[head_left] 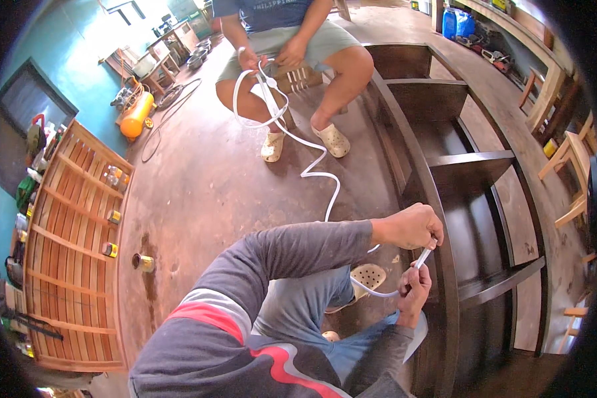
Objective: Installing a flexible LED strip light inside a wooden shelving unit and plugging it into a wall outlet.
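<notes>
A white cord (339, 192) runs in bends across the floor from the other person's hands toward mine. My left hand (410, 226) is closed, its fingers pinching a short pale end piece (423, 256) of the cord. Just below it, my right hand (413, 290) is closed around the cord, which curves in beneath from the left. Both hands are close together beside the long edge of a dark brown wooden shelf frame (446, 278). Exactly what the fingertips grip is partly hidden.
Opposite me a seated person's hands (270, 58) hold a looped part of the cord. At left lies a slatted wooden panel (73, 249) with small cans on it; an open can (143, 263) stands on the floor nearby. An orange air compressor (137, 114) stands farther back.
</notes>
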